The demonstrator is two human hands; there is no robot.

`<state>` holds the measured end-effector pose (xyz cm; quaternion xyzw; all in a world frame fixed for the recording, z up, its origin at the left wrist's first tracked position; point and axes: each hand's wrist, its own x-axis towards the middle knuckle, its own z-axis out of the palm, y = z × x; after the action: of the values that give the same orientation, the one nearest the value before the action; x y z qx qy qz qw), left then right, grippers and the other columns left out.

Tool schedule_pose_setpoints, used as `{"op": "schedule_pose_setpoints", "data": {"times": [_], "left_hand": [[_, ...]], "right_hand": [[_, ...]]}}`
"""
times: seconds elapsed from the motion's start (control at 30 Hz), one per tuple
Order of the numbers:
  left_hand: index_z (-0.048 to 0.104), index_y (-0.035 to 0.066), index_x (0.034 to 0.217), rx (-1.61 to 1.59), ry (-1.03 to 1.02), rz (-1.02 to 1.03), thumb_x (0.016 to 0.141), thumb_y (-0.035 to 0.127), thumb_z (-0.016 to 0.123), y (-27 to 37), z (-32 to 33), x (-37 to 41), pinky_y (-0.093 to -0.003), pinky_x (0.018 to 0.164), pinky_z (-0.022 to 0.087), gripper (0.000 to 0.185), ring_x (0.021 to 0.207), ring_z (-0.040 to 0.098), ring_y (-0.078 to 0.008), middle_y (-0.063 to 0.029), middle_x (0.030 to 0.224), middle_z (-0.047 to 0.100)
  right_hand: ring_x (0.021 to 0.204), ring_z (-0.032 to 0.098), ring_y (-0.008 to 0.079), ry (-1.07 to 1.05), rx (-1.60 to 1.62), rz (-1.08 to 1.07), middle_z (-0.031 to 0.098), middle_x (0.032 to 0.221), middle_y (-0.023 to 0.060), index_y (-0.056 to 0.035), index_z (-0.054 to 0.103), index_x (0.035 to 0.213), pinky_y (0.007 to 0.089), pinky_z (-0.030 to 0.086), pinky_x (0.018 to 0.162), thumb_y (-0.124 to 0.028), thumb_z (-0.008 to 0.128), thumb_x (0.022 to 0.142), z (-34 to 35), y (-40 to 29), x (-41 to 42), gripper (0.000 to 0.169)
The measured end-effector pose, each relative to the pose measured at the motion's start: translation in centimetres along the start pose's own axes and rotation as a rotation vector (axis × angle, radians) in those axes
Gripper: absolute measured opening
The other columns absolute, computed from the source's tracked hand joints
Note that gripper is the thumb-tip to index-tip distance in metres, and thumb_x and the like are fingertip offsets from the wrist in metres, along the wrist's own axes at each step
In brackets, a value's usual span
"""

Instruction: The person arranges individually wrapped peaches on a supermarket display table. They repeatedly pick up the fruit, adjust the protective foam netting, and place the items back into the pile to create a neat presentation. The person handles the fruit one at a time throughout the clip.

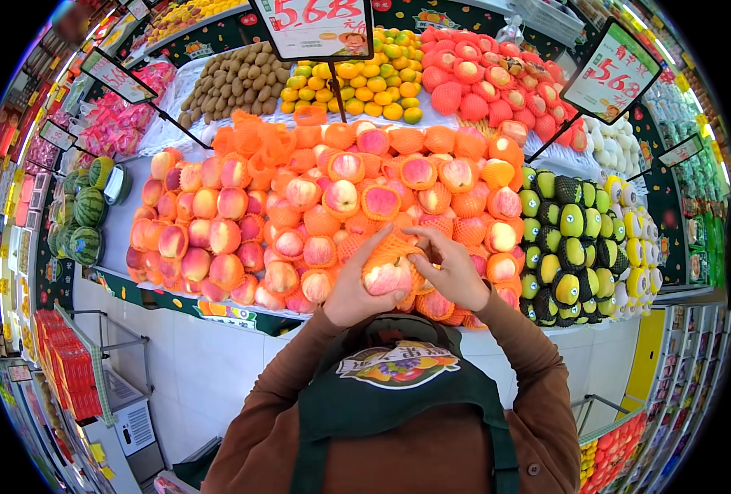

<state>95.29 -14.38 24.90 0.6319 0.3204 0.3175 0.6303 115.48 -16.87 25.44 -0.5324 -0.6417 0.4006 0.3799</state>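
Observation:
My left hand (357,285) holds a pale pink apple (387,279), its thumb below the fruit and its fingers along the left side. An orange foam net (396,249) lies around the apple's upper part. My right hand (450,265) is at the right of the apple, fingers bent, with fingertips at the net. Whether they pinch the mesh is hard to tell. Both hands are above the near part of a large heap of apples (319,251) in orange foam nets. Several empty orange nets (266,145) lie at the heap's back left.
Peaches (207,203) are heaped at left, with watermelons (88,206) beyond them. Green fruit in black nets (571,220) is at right. Kiwis (242,80), green-orange citrus (371,83) and red-netted fruit (473,80) are behind. Price signs on stands (316,28) rise among the heaps.

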Motion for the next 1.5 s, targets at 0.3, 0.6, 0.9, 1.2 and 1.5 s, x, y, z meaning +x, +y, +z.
{"op": "schedule_pose_setpoints", "data": {"times": [0.3, 0.6, 0.9, 1.2, 1.5], "left_hand": [[0.045, 0.003, 0.134, -0.246, 0.146, -0.033, 0.076, 0.011, 0.07, -1.3, 0.9, 0.0, -0.0336, 0.102, 0.04, 0.063, 0.12, 0.048, -0.0184, -0.0106, 0.128, 0.051], [0.046, 0.007, 0.129, -0.783, 0.264, -0.095, 0.086, 0.008, 0.064, -1.8, 1.3, 0.1, -0.0336, 0.099, 0.045, 0.046, 0.117, 0.051, -0.0188, -0.0086, 0.125, 0.052], [0.044, 0.009, 0.128, -0.951, 0.325, -0.1, 0.09, 0.01, 0.061, -2.0, 0.6, -0.1, -0.0388, 0.096, 0.05, 0.043, 0.116, 0.052, -0.0218, -0.0095, 0.124, 0.05], [0.036, 0.012, 0.133, -1.176, 0.4, -0.02, 0.093, 0.017, 0.058, -1.5, 2.0, 0.0, -0.0438, 0.102, 0.043, 0.045, 0.123, 0.046, -0.024, -0.0074, 0.132, 0.044], [0.031, 0.007, 0.13, -0.512, 0.155, -0.341, 0.089, 0.016, 0.068, -3.7, -2.3, -1.5, -0.0387, 0.092, 0.051, 0.056, 0.117, 0.051, -0.0252, -0.0171, 0.134, 0.042]], "right_hand": [[0.087, 0.057, 0.0201, 0.158, -0.245, -0.25, 0.054, 0.096, 0.0107, -0.0028, 0.052, 0.128, 0.0297, 0.047, 0.076, -0.007, 0.061, 0.089, -0.1, 0.6, -0.8, 0.04], [0.094, 0.052, 0.0075, 0.13, 0.35, -0.028, 0.054, 0.109, 0.0, 0.0004, 0.054, 0.125, 0.0212, 0.042, 0.081, -0.013, 0.048, 0.099, 1.8, 3.3, -0.3, 0.029], [0.091, 0.056, 0.0158, 0.197, -0.487, -0.349, 0.055, 0.104, 0.0067, -0.0028, 0.058, 0.121, 0.0266, 0.046, 0.077, 0.002, 0.062, 0.086, 1.3, 2.2, 1.0, 0.036], [0.086, 0.05, 0.0099, 0.27, 0.472, 0.114, 0.05, 0.099, 0.0029, -0.0024, 0.053, 0.127, 0.0218, 0.041, 0.075, -0.013, 0.054, 0.097, 4.0, 3.1, -0.4, 0.033], [0.086, 0.05, 0.0036, 0.049, 0.58, 0.164, 0.054, 0.097, -0.003, 0.0006, 0.057, 0.123, 0.0189, 0.041, 0.076, -0.009, 0.058, 0.094, 1.5, 0.8, 0.5, 0.03]]}}
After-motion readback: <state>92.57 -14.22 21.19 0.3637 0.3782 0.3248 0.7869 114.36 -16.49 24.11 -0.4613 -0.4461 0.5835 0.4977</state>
